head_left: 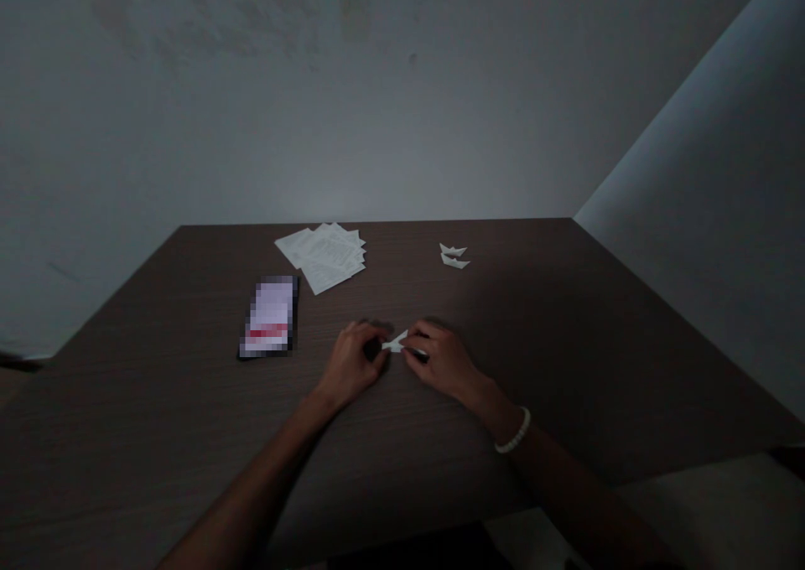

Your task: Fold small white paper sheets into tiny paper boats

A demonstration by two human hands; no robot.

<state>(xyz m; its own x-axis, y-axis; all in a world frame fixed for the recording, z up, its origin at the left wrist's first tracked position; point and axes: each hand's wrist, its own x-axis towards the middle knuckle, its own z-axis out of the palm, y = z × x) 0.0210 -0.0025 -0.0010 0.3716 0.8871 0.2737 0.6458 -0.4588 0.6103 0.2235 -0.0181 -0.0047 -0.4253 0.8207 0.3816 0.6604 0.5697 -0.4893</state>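
Between my two hands is a small folded white piece of paper [396,345], close above or on the dark wooden table [402,453]. My left hand [353,359] pinches its left end between thumb and fingers. On the other side, the thumb and fingers of my right hand [444,359] close on its right part and hide some of it. A beaded bracelet [514,431] circles my right wrist. Farther back on the table lie two small folded paper boats, one [453,251] just behind the other [454,261].
A fanned stack of printed paper sheets [327,256] lies at the back left. Nearer to my left hand is a phone [270,317] with a blurred, lit screen. A pale wall [402,134] rises behind the table, and another slanted pale surface [710,218] stands at the right.
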